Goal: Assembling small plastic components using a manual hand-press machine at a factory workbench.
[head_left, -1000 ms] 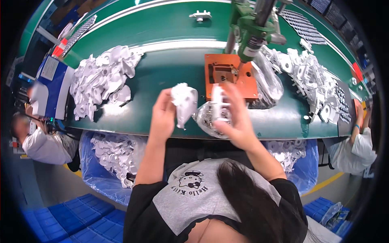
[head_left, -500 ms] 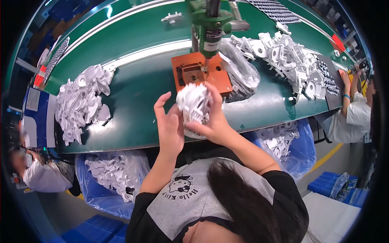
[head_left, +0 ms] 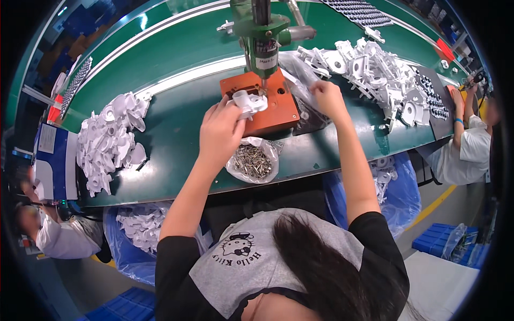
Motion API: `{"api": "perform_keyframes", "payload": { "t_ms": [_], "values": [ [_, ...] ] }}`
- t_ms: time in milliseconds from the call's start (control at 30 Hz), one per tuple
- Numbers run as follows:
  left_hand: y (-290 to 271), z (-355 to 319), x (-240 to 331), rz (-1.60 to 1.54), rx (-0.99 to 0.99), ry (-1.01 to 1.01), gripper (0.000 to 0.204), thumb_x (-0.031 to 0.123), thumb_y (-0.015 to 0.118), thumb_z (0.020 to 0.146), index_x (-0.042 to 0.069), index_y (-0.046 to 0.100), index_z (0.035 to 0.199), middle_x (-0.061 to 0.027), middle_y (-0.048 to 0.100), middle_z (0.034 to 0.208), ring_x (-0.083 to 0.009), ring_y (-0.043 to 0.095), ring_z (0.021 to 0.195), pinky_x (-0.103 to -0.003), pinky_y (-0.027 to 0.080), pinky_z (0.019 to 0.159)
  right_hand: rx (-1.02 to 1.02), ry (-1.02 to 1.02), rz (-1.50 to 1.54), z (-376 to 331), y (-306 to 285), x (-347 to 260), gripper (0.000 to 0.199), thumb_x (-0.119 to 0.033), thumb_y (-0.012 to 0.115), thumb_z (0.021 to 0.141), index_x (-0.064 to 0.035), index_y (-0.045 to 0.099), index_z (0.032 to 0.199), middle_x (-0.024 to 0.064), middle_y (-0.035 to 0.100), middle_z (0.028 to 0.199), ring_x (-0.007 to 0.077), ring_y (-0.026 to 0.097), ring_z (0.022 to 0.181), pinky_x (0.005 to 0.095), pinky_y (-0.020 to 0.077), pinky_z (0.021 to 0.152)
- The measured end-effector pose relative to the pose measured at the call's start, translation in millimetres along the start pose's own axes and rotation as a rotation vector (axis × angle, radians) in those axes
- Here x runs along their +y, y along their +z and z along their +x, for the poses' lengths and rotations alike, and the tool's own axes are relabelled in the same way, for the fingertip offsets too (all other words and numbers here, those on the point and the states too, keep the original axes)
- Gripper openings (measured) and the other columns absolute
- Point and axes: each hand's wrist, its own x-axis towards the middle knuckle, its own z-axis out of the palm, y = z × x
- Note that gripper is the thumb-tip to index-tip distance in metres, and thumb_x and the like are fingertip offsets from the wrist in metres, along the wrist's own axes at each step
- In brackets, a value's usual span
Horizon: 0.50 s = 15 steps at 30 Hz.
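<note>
My left hand (head_left: pixel 220 131) is closed on a white plastic part (head_left: pixel 249 104), which it holds over the front left of the orange fixture block (head_left: pixel 267 123). A green press (head_left: pixel 263 48) stands over this block, its thin tip coming down just behind the part. To the right, my right hand (head_left: pixel 329 99) has its fingers curled together at the clear plastic bag (head_left: pixel 305 85). Whatever those fingers hold is hidden. Below my left hand lies an open clear bag of metal screws (head_left: pixel 251 162).
White plastic parts are heaped at the left (head_left: pixel 110 136) and the right (head_left: pixel 375 75) of the green table (head_left: pixel 176 160). Blue-lined bins (head_left: pixel 126 262) stand below its front edge. A co-worker's arm (head_left: pixel 459 115) reaches in at far right; another person sits at far left.
Both hands were together around a blurred white part above the screw bag. My left hand now has the part at the orange block, while my right hand has moved right to the clear bag.
</note>
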Motion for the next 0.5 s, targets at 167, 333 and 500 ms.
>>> {"api": "perform_keyframes", "payload": {
  "t_ms": [167, 333, 500],
  "values": [
    [31, 8, -9, 0.202, -0.062, 0.094, 0.022, 0.007, 0.064, 0.074, 0.006, 0.056, 0.095, -0.0153, 0.061, 0.106, -0.0365, 0.055, 0.110, -0.045, 0.043, 0.094, -0.253, -0.124, -0.061, 11, 2, 15, 0.023, -0.006, 0.057, 0.073, -0.0010, 0.065, 0.095, 0.0161, 0.066, 0.077, 0.0226, 0.064, 0.070, 0.0314, 0.0488, 0.066],
    [39, 16, -6, 0.110, -0.140, 0.003, 0.020, 0.014, 0.064, 0.078, 0.005, 0.056, 0.094, -0.0172, 0.060, 0.106, -0.0360, 0.056, 0.106, -0.045, 0.043, 0.093, -0.463, -0.084, 0.090, 12, -10, 9, 0.024, -0.007, 0.059, 0.072, -0.0001, 0.064, 0.094, 0.0130, 0.065, 0.076, 0.0185, 0.060, 0.068, 0.0303, 0.0481, 0.065],
    [39, 17, -13, 0.041, -0.207, -0.004, 0.017, 0.019, 0.062, 0.083, 0.006, 0.057, 0.093, -0.0187, 0.059, 0.107, -0.0360, 0.056, 0.106, -0.044, 0.041, 0.094, -0.521, -0.099, 0.104, 20, -5, 19, 0.024, -0.006, 0.058, 0.071, 0.0016, 0.063, 0.093, 0.0110, 0.065, 0.077, 0.0172, 0.059, 0.068, 0.0297, 0.0480, 0.065]
  ]
}}
